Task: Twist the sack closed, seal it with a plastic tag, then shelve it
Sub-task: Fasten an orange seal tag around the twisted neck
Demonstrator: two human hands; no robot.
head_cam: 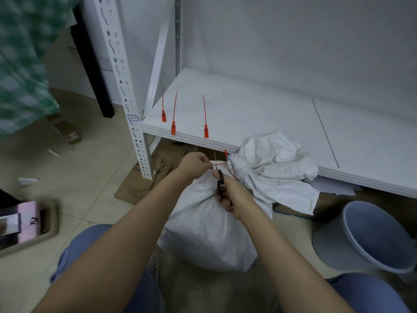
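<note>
A white woven sack (209, 236) stands on the floor in front of me. Its neck (238, 167) is twisted tight, and the loose top fans out to the right against the shelf edge. A red plastic tag (222, 164) is wrapped around the neck, its tail pulled out to the left. My left hand (195, 164) pinches that tail. My right hand (234, 195) grips black-handled scissors (219, 177), whose blades point up across the red tail.
Three spare red tags (173, 119) lie on the white shelf board (259, 114) near its front edge. A perforated white upright (126, 91) stands to the left. A grey bucket (372, 236) sits at the right, a tray (29, 231) at the left, flattened cardboard (144, 184) under the shelf.
</note>
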